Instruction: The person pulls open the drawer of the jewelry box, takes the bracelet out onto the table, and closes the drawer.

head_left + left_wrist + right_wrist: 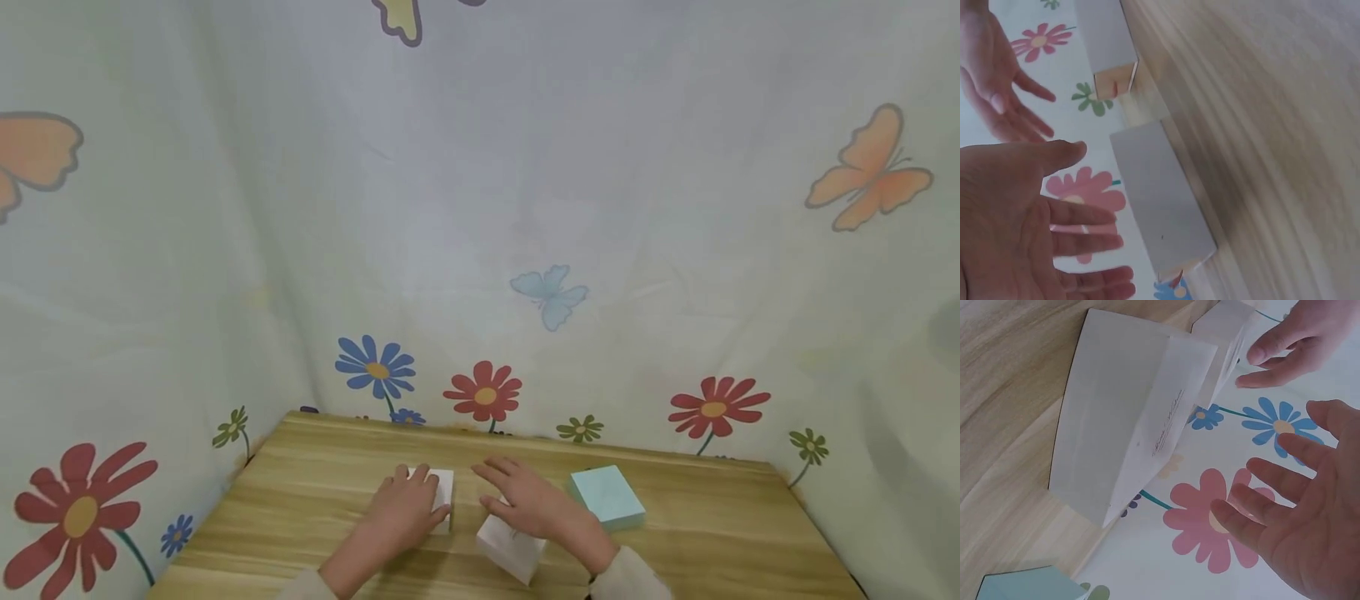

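Note:
Two white boxes stand on the wooden table. My left hand [405,504] is above the left white box [444,492], fingers spread; in the left wrist view a gap separates the fingers from that box [1161,197]. Over the right white box [510,546] is my right hand [534,502], its fingers extended and holding nothing. The right wrist view shows this box [1116,419] apart from the right hand [1316,506], with thin reddish script on one side. Part of each box is hidden under a hand in the head view.
A light teal box [607,497] lies on the wooden table [712,533], right of my right hand. Behind and beside the table hangs a pale cloth [450,208] printed with flowers and butterflies.

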Tool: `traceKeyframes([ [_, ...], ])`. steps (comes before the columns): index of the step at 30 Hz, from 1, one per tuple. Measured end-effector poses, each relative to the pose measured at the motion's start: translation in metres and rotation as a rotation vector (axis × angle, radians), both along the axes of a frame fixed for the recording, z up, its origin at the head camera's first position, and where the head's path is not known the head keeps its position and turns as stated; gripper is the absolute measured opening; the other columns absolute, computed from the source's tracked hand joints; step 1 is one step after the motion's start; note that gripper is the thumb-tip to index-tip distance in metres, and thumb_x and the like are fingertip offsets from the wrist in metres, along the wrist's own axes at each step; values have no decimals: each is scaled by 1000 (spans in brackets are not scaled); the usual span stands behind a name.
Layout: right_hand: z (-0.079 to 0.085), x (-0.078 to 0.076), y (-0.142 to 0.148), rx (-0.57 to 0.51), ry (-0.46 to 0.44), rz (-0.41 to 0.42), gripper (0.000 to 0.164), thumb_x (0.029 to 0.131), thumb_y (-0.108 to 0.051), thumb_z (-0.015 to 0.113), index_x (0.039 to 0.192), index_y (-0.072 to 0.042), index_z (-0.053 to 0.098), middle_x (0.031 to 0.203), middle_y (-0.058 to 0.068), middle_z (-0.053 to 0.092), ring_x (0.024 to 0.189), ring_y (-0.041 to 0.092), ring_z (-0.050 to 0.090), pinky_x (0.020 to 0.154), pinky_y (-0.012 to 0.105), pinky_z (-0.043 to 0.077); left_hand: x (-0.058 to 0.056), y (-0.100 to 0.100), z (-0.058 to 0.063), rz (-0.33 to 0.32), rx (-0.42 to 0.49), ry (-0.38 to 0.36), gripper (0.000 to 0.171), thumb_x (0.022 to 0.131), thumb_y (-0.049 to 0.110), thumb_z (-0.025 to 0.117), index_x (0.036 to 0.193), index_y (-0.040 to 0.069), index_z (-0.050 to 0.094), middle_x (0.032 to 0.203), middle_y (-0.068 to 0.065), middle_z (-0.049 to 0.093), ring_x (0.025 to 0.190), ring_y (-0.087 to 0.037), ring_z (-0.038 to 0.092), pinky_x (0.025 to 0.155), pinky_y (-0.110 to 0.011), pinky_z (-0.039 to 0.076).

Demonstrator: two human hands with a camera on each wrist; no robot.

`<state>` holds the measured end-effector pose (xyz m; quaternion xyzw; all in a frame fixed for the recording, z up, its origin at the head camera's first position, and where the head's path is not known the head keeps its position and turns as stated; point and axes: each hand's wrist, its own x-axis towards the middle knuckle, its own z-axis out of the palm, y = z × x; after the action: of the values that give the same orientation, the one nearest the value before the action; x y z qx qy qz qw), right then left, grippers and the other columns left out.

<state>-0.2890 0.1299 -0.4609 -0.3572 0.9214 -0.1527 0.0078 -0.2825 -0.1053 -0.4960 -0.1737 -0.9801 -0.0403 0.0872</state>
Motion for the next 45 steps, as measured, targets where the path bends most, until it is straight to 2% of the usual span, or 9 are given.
traceKeyframes([
  [5,1,-3,-4,12,7,13,53,108,-37,46,153,-9,44,156,16,44,144,36,40,115,53,36,-4,11,-11,123,13,-11,62,88,59,69,112,2,68,107,-15,61,103,-40,56,81,-55,51],
  [9,0,-6,-9,29,11,-3,54,108,-38,45,154,-10,43,157,15,43,145,35,39,116,51,35,-7,15,-20,113,-32,42,62,89,58,69,113,0,67,107,-18,58,100,-39,54,81,-54,51],
  [16,-2,-9,-14,6,13,-20,52,108,-36,47,153,-10,44,156,15,43,144,34,40,115,51,36,-9,0,-22,-65,-106,86,51,84,51,76,109,8,68,109,-11,58,99,-34,54,74,-50,52],
  [22,-1,-14,-14,-10,5,-51,52,107,-35,49,154,-12,44,157,14,42,144,33,39,115,52,36,-12,-17,-5,-207,-117,-74,47,80,27,85,121,14,65,133,-8,54,113,-35,53,74,-47,56],
  [26,-1,-12,-16,-17,-4,-43,52,107,-36,49,154,-13,45,156,15,43,144,35,40,114,54,36,-15,-27,-3,-278,-107,-115,43,86,2,77,124,19,66,138,-8,54,118,-38,54,79,-47,57],
  [29,-2,-10,-19,-23,-20,-38,51,107,-36,49,154,-15,45,156,15,43,143,36,41,113,55,37,-19,-35,-9,-366,-94,-93,44,89,-9,68,122,20,64,137,-10,56,121,-38,56,88,-48,56],
  [35,-3,-11,-25,0,-19,-47,50,107,-35,49,153,-16,46,154,13,45,142,34,42,114,52,37,-26,-46,-14,-484,-74,-74,44,90,-10,64,124,18,61,138,-12,56,124,-37,55,97,-50,52],
  [40,3,-15,-28,3,-16,-47,50,106,-33,52,151,-12,48,153,13,48,140,32,46,113,50,39,-29,-41,-5,-438,-27,-153,37,87,20,81,117,19,59,136,-4,54,119,-30,55,88,-44,55],
  [45,10,-24,-36,-14,-2,-29,48,106,-32,53,149,-11,50,149,9,53,138,28,49,111,45,42,-28,-25,-1,-268,31,-158,44,88,50,74,112,16,62,124,-3,57,111,-31,55,80,-48,54],
])
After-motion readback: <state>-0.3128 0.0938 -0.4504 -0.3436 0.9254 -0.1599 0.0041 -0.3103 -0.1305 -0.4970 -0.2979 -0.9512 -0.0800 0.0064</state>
